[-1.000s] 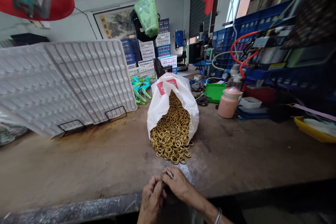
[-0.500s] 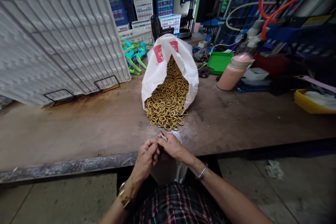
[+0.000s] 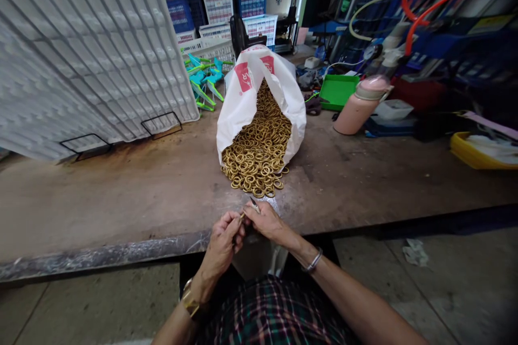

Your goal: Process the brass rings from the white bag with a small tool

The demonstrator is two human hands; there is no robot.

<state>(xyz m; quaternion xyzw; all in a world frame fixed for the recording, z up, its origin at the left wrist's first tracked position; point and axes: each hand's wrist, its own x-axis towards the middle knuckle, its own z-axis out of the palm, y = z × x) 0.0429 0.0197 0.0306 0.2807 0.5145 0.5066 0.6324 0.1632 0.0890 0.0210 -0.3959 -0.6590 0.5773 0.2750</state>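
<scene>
My left hand point(image 3: 227, 233) is closed, pinching a small brass ring point(image 3: 243, 216) at the table's front edge. My right hand point(image 3: 265, 221) meets it there, wrapped around a small knife point(image 3: 254, 205) whose dark pointed tip sticks out forward. The right thumb is at the ring; whether the blade touches it I cannot tell. Just beyond my hands, a heap of brass rings point(image 3: 257, 164) spills from the mouth of a white plastic bag point(image 3: 234, 113) lying on its side.
The brown table point(image 3: 133, 194) has a worn front edge. White ribbed trays point(image 3: 101, 38) stand upright on wire stands at left. Green-and-blue clips point(image 3: 204, 83) lie behind. To the right are a pink bottle point(image 3: 356, 110), a green tray point(image 3: 338, 91) and a yellow tray point(image 3: 469, 153).
My hands have parted slightly at the fingertips, and the brass ring between them now shows. The knife tip points a little more upright. The whole view has shifted slightly.
</scene>
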